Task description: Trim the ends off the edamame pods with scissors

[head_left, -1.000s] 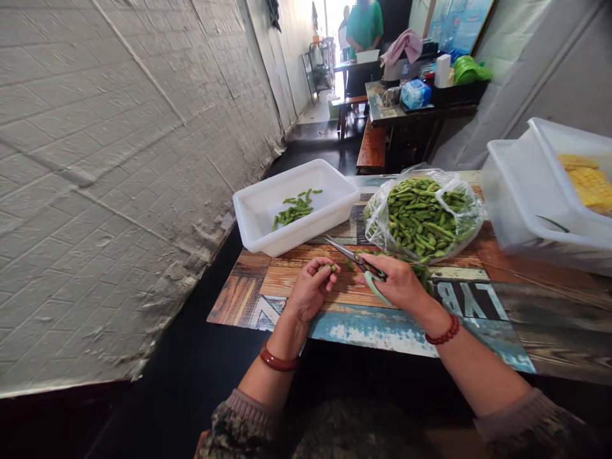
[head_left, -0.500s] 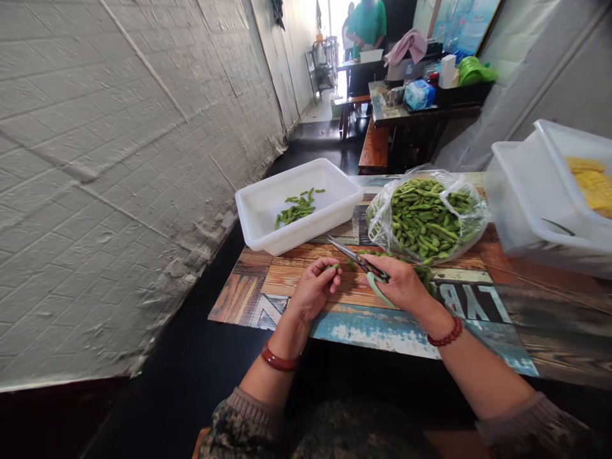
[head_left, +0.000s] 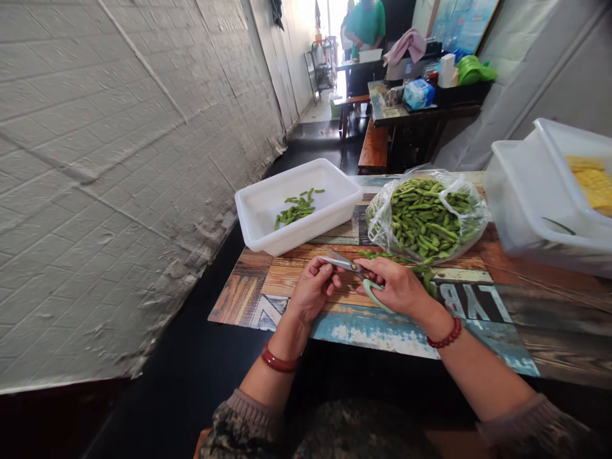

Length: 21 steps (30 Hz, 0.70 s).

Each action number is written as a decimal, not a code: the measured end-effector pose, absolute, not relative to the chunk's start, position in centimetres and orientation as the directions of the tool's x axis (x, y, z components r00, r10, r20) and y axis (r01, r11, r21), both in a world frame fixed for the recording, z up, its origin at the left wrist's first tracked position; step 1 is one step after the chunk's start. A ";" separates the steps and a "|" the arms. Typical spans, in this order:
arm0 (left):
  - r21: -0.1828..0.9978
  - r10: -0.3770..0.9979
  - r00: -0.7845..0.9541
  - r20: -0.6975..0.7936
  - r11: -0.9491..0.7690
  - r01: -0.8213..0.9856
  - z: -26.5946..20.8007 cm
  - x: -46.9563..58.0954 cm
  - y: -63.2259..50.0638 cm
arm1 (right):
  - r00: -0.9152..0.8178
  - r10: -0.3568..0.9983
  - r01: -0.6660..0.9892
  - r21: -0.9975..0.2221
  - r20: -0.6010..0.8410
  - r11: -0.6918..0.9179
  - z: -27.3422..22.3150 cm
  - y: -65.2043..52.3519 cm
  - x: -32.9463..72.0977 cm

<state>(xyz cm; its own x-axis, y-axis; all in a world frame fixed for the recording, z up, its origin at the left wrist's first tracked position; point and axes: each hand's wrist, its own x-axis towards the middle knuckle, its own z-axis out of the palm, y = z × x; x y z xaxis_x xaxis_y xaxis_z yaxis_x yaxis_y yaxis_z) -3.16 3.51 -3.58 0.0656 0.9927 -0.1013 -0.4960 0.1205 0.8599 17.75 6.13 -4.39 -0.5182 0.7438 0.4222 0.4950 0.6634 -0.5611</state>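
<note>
Gripping scissors (head_left: 373,294) near tub (head_left: 306,231) and bag (head_left: 378,224), right fingers (head_left: 378,264) curl; blades (head_left: 340,262) obscure what left fingers (head_left: 324,275) hold.

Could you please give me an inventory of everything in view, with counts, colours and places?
White tub: one, white, on the table, left of the bag
Tub pods: several, green, inside the tub
Plastic bag: one, clear, on the table
Bagged pods: many, green, in the bag
Loose pods: several, green, before the bag
Scissors: one, pale green handles, in the right hand
Bins: two, translucent white, right edge
Yellow food: uncounted pieces, in the upper bin
Table: one, multicoloured, under the hands
Pink cloth: one, background
Bench: one, brown, behind
Wall: one, whitish, left
People: at least two, one in green, far end
Left hand: one, at the blade tips
Right hand: one, around the handles
</note>
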 end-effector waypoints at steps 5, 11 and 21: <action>0.855 0.992 0.001 -0.127 0.110 -0.507 -3.5 -3.1 3.3 | -0.533 0.736 0.524 -0.520 0.418 0.674 -4.0 5.9 17.7; 0.861 0.983 -0.035 -0.182 0.142 -0.489 -3.3 -3.2 3.1 | -0.542 0.727 0.515 -0.517 0.421 0.684 -4.2 5.9 17.7; 0.871 0.984 -0.065 -0.166 0.115 -0.478 -3.6 -3.3 3.2 | -0.554 0.722 0.489 -0.540 0.414 0.685 -4.2 5.9 17.8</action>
